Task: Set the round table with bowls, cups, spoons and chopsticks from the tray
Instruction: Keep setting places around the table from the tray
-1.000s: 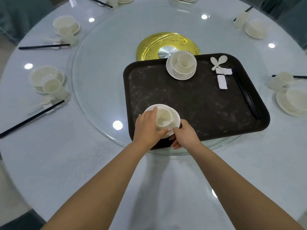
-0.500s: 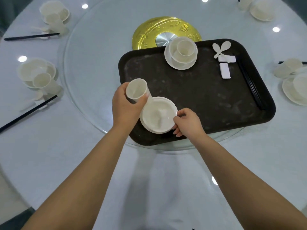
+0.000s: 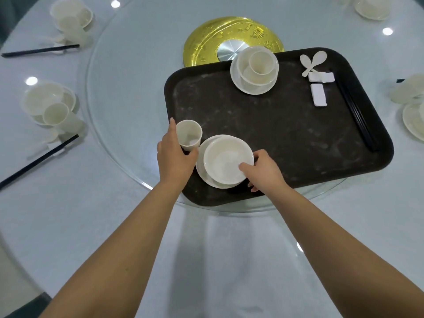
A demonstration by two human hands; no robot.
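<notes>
Table setting well advanced: several places laid. Left hand (image 3: 175, 157) grips cup (image 3: 189, 138); right hand (image 3: 263, 172) pinches bowl (image 3: 228, 159) over tray (image 3: 286, 134), where another set, spoons (image 3: 313, 61) and chopsticks (image 3: 358, 113) remain

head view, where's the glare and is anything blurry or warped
Head view: round ceiling-light glare spots dot the table, one near the left place setting; wide-angle bending curves the glass turntable rim; settings at the frame edges look soft; the hands' forearms cast faint shadows on the table below the tray.

Both forearms reach toward 12 o'clock, the left hand (image 3: 175, 157) curled in a grip, the right hand (image 3: 261, 172) pinching.
</notes>
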